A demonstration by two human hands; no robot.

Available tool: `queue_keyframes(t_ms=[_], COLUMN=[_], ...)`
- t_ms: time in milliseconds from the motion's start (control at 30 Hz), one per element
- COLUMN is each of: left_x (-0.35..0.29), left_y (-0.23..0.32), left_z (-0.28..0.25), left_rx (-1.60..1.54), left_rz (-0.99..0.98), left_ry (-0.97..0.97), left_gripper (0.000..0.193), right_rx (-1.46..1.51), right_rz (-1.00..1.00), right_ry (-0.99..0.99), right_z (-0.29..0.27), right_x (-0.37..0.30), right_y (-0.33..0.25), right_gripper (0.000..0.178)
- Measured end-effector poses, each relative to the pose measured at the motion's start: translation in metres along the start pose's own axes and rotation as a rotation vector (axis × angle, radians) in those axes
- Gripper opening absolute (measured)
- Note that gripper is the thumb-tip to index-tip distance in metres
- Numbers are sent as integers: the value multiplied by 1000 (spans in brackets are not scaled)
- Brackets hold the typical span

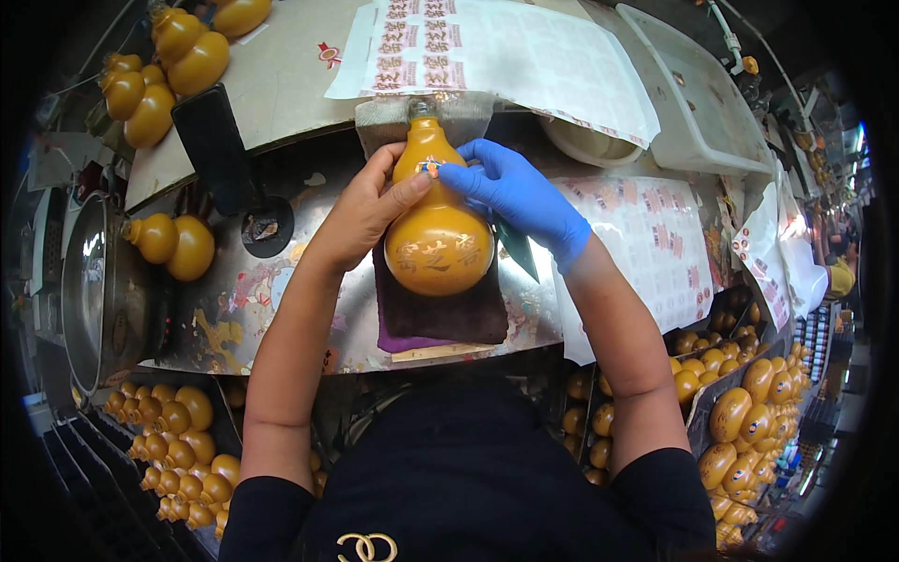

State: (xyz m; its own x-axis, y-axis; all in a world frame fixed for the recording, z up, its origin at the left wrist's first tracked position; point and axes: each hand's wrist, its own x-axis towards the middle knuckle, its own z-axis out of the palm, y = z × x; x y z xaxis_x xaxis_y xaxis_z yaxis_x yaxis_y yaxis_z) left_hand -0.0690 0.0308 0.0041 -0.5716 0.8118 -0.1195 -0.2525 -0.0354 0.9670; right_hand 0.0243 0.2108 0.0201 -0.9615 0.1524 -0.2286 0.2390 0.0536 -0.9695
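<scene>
Nearest the person, below the counter's (281,318) front edge, crates hold many small amber gourd-shaped bottles: one crate at the lower left (178,450) and more at the lower right (740,421). On the counter, right in front of the person, a dark towel (440,314) lies flat, and on it rests a large amber gourd bottle (438,234) on its side, its neck pointing away from the person and gold lettering showing on its round belly. The bare left hand (361,211) cups the bottle's left flank, its fingers curled around the narrow waist and the thumb pressed on the upper bulb. The right hand (515,192), in a blue glove, comes from the other side; its fingers are held close together and press a small coloured sticker (431,169) against the upper bulb, tip to tip with the left thumb. To the left on the counter stands another gourd bottle (173,244) beside a dark round pad (265,225). A sheet of stickers (655,244) lies to the right. Farther off, a bigger sticker sheet (506,51) is spread out, more gourd bottles (164,66) stand at the far left, and a white tray (693,94) sits at the far right.
</scene>
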Motion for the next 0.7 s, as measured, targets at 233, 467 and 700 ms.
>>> queue_keyframes(t_ms=[233,467,700], left_x=[1,-4,3], left_y=[-3,-1,2], left_z=[-2,12,7], left_rx=[-61,36,-269], left_rz=[12,21,-86], left_ry=[-35,27,25], left_gripper=[60,60,41], right_rx=[314,970,368], right_rz=[89,9,-212], right_ry=[84,314,202], right_z=[0,-9,-16], right_x=[0,-31,-15], right_y=[8,-7,-33], right_gripper=[48,20,17])
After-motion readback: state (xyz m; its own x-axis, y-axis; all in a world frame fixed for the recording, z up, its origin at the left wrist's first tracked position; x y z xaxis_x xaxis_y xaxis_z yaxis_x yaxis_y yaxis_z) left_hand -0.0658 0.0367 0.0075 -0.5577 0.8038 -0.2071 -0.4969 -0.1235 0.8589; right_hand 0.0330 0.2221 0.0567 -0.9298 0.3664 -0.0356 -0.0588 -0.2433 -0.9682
